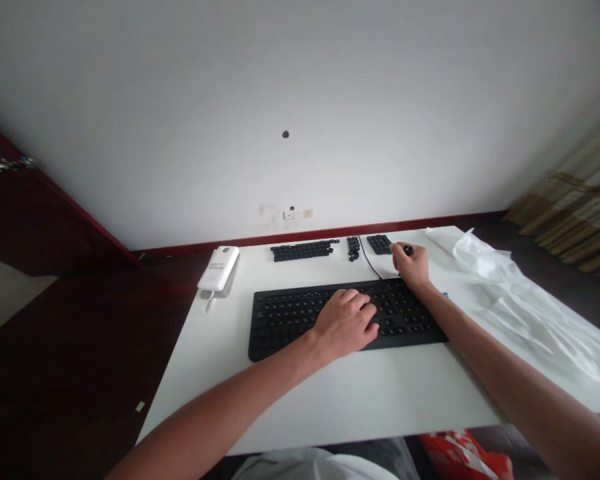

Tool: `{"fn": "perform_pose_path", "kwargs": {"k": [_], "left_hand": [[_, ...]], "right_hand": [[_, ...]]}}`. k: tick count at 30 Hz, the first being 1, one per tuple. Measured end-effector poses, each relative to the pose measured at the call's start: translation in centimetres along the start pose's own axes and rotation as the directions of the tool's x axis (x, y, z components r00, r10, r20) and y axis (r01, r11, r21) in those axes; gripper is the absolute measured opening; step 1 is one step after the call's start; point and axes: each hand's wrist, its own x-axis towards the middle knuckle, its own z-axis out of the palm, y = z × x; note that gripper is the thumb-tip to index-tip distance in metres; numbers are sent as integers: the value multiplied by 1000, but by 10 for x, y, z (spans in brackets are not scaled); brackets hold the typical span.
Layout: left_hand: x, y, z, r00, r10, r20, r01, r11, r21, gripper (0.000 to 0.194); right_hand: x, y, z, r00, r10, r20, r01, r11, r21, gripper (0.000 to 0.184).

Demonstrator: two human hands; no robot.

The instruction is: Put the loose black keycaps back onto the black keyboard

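On the keyboard the left hand lies flat, while the right hand pinches a keycap.

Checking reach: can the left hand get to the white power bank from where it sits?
Probably yes. The left hand rests on the keyboard; the power bank lies beyond the keyboard's left end, with only bare table between.

Both bare forearms stretch forward from the lower edge of the view. The left hand lies palm down, knuckles up, fingers curled loosely and pressed down flat. The right hand reaches farther ahead, wrist slightly bent, its fingertips pinched together around something small and dark.
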Motion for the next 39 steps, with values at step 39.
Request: {"fn": "perform_pose_path", "kwargs": {"k": [39], "left_hand": [[-139,-29,-33,929,-368,-27,364,903,227,84]], "right_hand": [[-5,-7,-1,998,-59,-9,58,998,-31,41]]}}
